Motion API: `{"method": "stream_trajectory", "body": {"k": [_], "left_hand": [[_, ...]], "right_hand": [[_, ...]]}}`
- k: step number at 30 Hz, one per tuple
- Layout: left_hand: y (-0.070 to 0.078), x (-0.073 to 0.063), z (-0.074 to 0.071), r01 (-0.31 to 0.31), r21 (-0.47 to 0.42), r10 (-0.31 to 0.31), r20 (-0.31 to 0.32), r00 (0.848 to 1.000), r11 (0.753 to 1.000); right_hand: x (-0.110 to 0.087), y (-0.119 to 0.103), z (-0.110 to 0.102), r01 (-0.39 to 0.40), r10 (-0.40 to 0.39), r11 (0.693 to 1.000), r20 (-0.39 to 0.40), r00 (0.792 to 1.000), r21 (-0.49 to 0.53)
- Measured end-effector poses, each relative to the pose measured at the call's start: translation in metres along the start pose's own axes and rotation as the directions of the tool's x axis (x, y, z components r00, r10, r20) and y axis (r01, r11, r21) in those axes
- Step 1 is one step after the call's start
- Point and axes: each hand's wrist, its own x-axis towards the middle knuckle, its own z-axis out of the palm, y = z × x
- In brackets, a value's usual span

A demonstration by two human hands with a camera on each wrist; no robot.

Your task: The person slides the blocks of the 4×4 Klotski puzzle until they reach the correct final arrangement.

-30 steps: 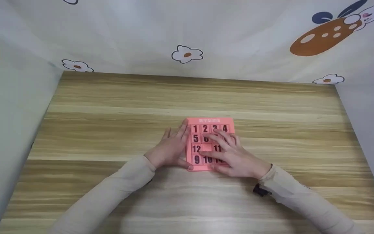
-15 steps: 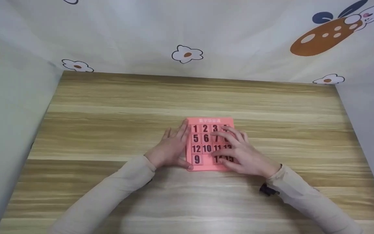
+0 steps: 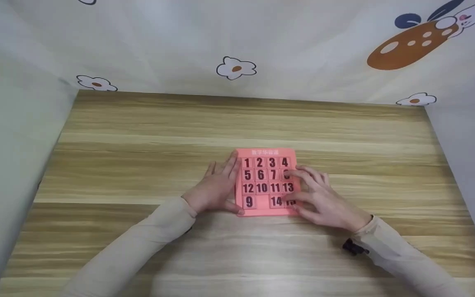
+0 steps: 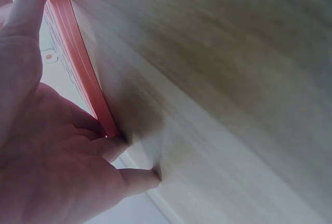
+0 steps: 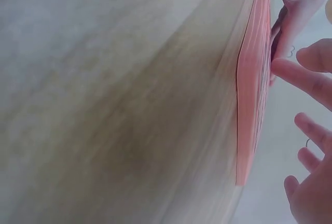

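Observation:
A pink sliding number puzzle (image 3: 264, 152) lies flat on the table. Its rows read 1 2 3 4, 5 6 7 8, 12 10 11 13, then 9, a gap (image 3: 263, 202), 14 and 15. Along its left side my left hand (image 3: 216, 187) steadies the frame, fingers extended at the edge and thumb by the lower left corner. In the left wrist view, that hand's fingers are spread against the pink side wall (image 4: 85, 71). My right hand (image 3: 326, 202) hovers over the right side, fingers apart and partly covering 8 and 15; one fingertip (image 5: 277, 66) is right at the tile surface.
The wood-grain table (image 3: 159, 123) stretches around the puzzle. A pale curtain (image 3: 171, 49) with printed flowers hangs along the back, and light walls flank both sides. A black wrist device (image 3: 353, 247) sits at the right cuff.
Tile 10 has moved up from the bottom row into the third row, leaving the gap below it. My right hand has drawn back to the right, uncovering more tiles; the left hand stays put.

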Motion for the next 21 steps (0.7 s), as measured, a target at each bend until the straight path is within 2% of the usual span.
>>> {"method": "stream_trajectory", "body": {"k": [14,21], "left_hand": [[-0.0003,0.0013,0.0008,0.008,0.022,-0.008,0.003,1.000,1.000],[0.0002,0.0015,0.0002,0.008,0.025,-0.008,0.013,1.000,1.000]], "right_hand": [[-0.0008,-0.0001,0.0011,0.047,-0.046,0.998,0.010,0.999,-0.052],[-0.0065,-0.0009,0.0014,0.040,-0.038,0.997,0.033,0.999,-0.070]]}}
